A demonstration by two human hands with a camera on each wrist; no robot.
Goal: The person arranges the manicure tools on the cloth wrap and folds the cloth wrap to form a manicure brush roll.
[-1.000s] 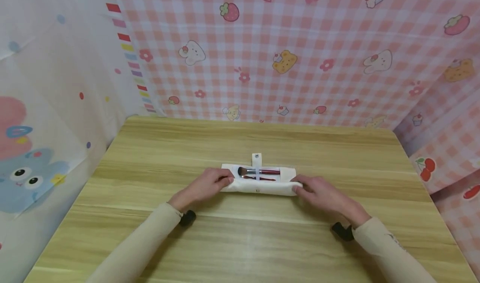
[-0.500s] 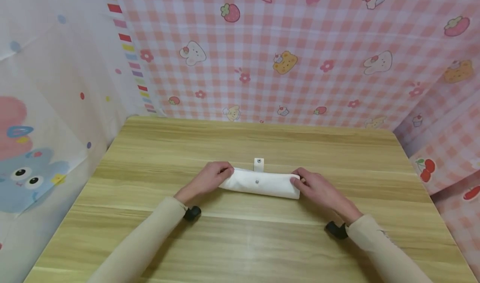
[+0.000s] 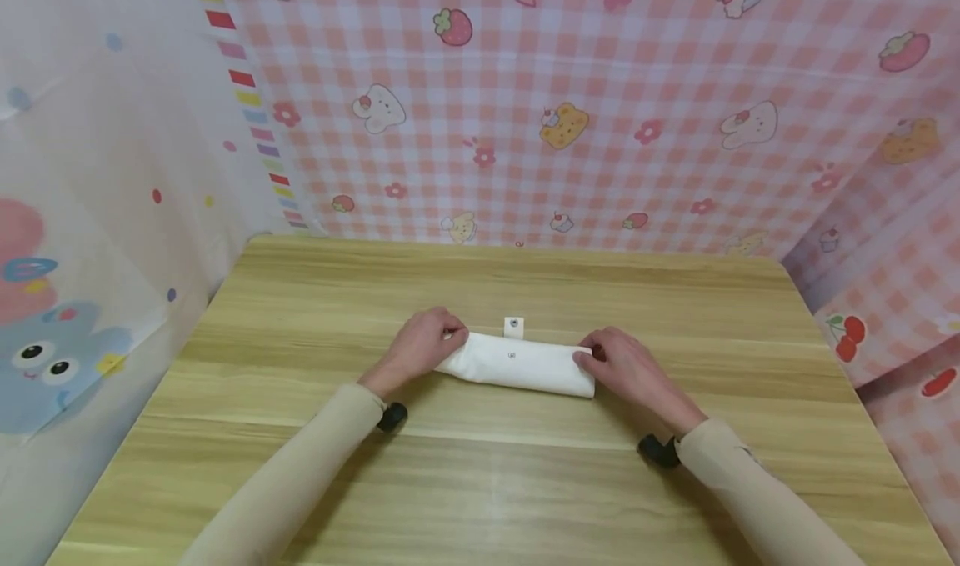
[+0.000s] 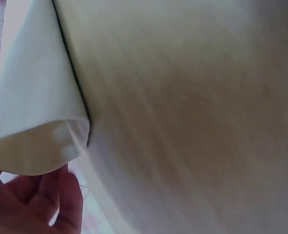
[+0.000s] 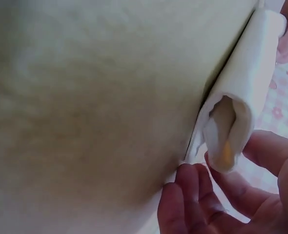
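A white fabric brush roll [image 3: 528, 368], folded into a flat tube, lies across the middle of the table, its brushes hidden inside. Its short snap strap [image 3: 513, 327] sticks out beyond the far edge, and a metal snap [image 3: 512, 355] shows on the upper face. At the left end my left hand [image 3: 426, 345] pinches the far corner between thumb and fingers. My right hand [image 3: 626, 368] grips the far corner of the right end. In the right wrist view the roll's end [image 5: 227, 126] shows layered, hollow folds, with thumb and forefinger on either side of it.
The wooden table [image 3: 480, 483] has a pink checked cloth [image 3: 480, 116] hanging behind its far edge. A white printed curtain [image 3: 112, 132] hangs on the left. Black wrist devices [image 3: 660, 451] sit below both sleeves.
The near part of the brush roll has been folded over away from me, covering the brushes that showed earlier. Both hands moved slightly farther from me with its ends.
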